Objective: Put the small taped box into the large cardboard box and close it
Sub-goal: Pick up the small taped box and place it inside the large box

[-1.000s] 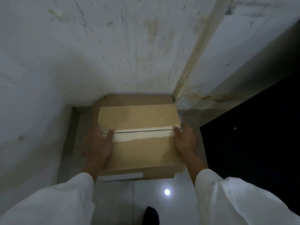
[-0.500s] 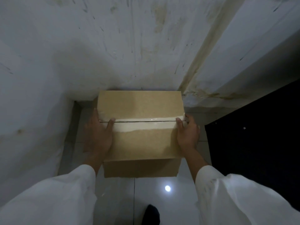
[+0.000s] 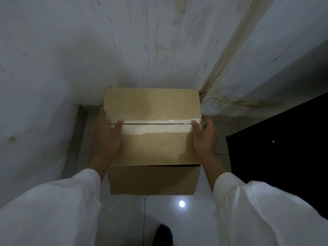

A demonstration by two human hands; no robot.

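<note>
A brown cardboard box (image 3: pixel 152 150) with a pale strip of tape along its top seam fills the middle of the head view. I hold it above the floor, and its front face shows below the top. My left hand (image 3: pixel 104 139) grips its left side and my right hand (image 3: pixel 204 135) its right side, each thumb resting on top at the taped seam. A sliver of other brown cardboard (image 3: pixel 110 87) peeks out behind the far left corner. I cannot tell what it belongs to, and no other box is in view.
Scuffed white walls (image 3: pixel 142 41) meet in a corner right behind the box. Below is a glossy white tiled floor (image 3: pixel 127 219) with a bright light reflection (image 3: pixel 181 203). A dark area (image 3: pixel 284 157) lies to the right. A dark shoe tip (image 3: pixel 165 233) shows at the bottom.
The taped box has come up and toward me in both hands, so its front face now shows. The brown cardboard seen behind it earlier is almost hidden.
</note>
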